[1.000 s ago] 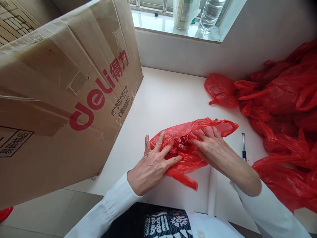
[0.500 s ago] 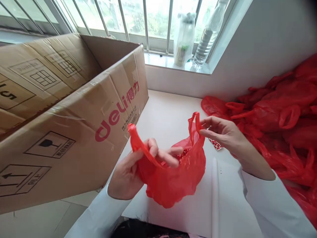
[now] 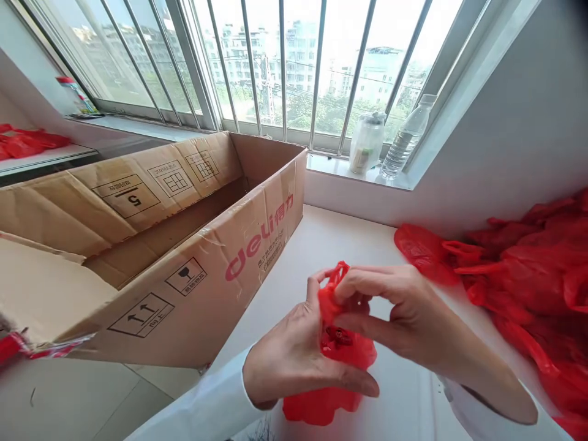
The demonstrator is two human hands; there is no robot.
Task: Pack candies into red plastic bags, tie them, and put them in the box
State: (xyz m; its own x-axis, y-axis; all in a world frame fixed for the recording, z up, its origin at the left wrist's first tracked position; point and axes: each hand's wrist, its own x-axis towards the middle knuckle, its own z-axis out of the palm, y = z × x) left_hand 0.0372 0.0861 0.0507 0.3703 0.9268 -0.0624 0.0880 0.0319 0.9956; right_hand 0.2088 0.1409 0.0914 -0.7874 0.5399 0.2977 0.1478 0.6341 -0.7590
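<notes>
Where handles were held apart, both hands (image 3: 349,331) now together, pinching red bag (image 3: 331,380) bunched.

Carton (image 3: 193,288) left of held bag (image 3: 351,350), seemingly overhanging table (image 3: 340,239); pile (image 3: 528,269) right; bottle (image 3: 404,144) behind.

I'm looking at a thin red plastic bag (image 3: 340,355), crinkling and catching a soft gloss between the left hand (image 3: 294,361) and the right hand (image 3: 404,312). The heap of bags (image 3: 528,269) is showing the same shiny film. The cardboard box (image 3: 193,257) is reading as matt, rough brown paperboard. The desk (image 3: 331,239) is looking smooth and white, the bottle (image 3: 407,138) is gleaming as clear plastic, and the sleeve (image 3: 202,410) is showing white cloth.
</notes>
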